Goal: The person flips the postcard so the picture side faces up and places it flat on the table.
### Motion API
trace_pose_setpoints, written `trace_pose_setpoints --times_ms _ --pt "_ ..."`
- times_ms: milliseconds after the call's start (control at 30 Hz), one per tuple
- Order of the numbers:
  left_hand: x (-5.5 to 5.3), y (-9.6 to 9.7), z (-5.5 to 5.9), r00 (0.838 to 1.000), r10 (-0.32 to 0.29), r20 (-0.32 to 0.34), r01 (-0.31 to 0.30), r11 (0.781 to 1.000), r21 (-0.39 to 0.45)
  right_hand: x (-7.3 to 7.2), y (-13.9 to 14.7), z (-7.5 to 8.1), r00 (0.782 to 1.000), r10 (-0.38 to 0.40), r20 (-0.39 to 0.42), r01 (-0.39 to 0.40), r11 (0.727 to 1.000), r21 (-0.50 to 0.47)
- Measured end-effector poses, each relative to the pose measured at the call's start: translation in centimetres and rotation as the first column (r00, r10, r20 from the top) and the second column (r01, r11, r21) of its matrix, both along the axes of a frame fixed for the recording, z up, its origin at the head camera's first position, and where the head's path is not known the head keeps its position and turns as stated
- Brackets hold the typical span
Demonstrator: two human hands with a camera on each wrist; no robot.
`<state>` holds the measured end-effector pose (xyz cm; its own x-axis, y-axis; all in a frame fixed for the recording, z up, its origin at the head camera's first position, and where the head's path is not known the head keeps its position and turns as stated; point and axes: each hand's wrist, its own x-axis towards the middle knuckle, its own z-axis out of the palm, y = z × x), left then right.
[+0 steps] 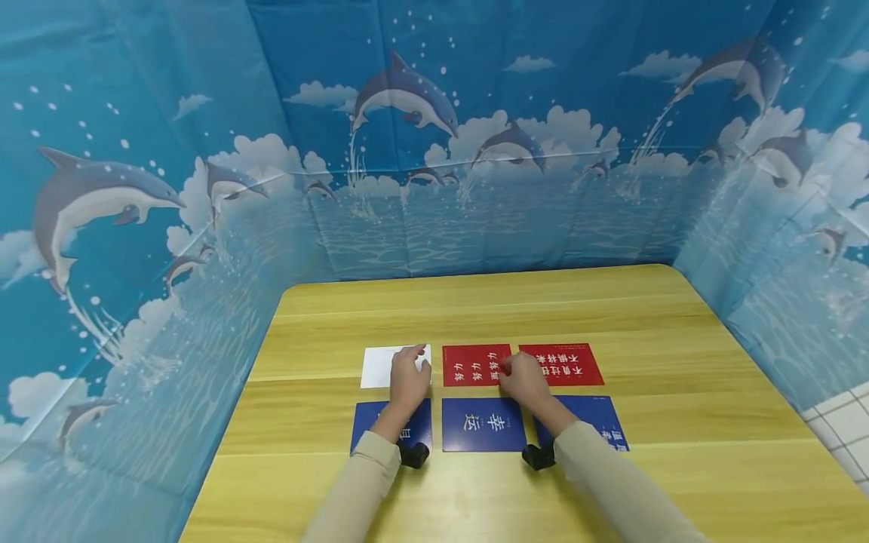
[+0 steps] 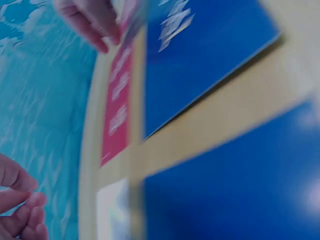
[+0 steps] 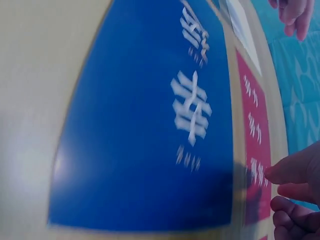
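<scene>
Six printed cards lie in two rows on the wooden table. Over the white card (image 1: 377, 367) at the back left hovers my left hand (image 1: 409, 379), fingers loosely bent and nothing between them. My right hand (image 1: 526, 378) is over the gap between the middle red card (image 1: 468, 366) and the right red card (image 1: 566, 364), its fingertips at the middle card's right edge. In the right wrist view its bent fingers (image 3: 287, 172) overlap that card and hold nothing visible. The front row has a left blue card (image 1: 366, 422), partly covered by my wrist, a middle blue card (image 1: 455, 437) and a right blue card (image 1: 591, 411).
The yellow wood-grain table (image 1: 326, 317) reaches back to a blue dolphin-print curtain (image 1: 434, 219), which also hangs along both sides. White tiles (image 1: 842, 418) show beyond the right edge. Dark wrist cameras sit under both wrists, over the front row.
</scene>
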<state>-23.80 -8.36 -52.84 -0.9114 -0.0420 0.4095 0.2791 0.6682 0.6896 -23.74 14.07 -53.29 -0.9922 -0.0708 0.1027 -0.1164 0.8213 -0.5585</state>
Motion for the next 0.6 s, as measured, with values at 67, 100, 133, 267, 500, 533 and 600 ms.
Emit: trace_pose_setpoints --times_ms 67,100,133,267,500,533,600 --pt "-0.4 -1.1 0.9 1.0 0.011 0.029 -0.012 0.999 0.04 -0.2 -0.8 0.2 1.0 -0.007 -0.02 0.007 1.0 -0.011" --pt "-0.7 -1.8 1.3 0.999 0.017 0.042 -0.019 0.998 0.055 -0.3 -1.2 0.3 1.0 -0.005 -0.025 0.005 1.0 -0.02" --pt "-1.0 -2.4 1.6 0.998 0.024 0.059 -0.028 0.997 0.069 -0.4 -1.7 0.4 1.0 0.003 -0.028 -0.004 0.999 -0.034" --pt "-2.3 -5.2 2.1 0.988 0.046 0.145 -0.059 0.994 0.091 -0.8 -3.9 0.9 1.0 0.015 -0.009 -0.016 0.995 -0.094" --pt "-2.6 -9.1 0.8 0.939 0.135 0.315 -0.145 0.989 0.01 -1.1 -7.4 0.8 0.996 0.086 0.023 -0.081 0.982 -0.171" --pt "-2.5 -9.6 0.6 0.932 0.141 0.335 -0.155 0.988 0.017 -1.1 -7.8 0.8 0.994 0.107 0.029 -0.101 0.981 -0.167" --pt "-2.4 -10.4 0.1 0.916 0.141 0.375 -0.167 0.985 0.038 -1.1 -8.6 0.8 0.989 0.145 0.037 -0.136 0.976 -0.17"
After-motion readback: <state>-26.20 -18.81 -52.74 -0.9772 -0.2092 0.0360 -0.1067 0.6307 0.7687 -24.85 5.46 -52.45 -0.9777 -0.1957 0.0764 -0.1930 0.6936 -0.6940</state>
